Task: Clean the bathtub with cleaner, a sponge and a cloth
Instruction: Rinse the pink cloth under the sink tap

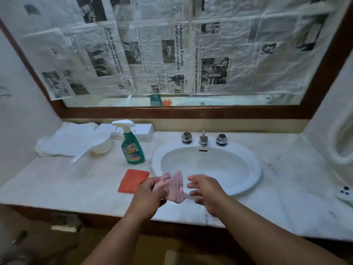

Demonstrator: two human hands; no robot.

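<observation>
Before the sink the left hand has its grip clamped on a limp pink cloth, the right hand beside it too blurred to tell its grip, spray cleaner upright on the surface behind.

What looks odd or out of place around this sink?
The mirror is odd: crumpled newspaper sheets cover nearly all of it, leaving only a bare strip along the bottom. Nothing looks spilled on the counter.
</observation>
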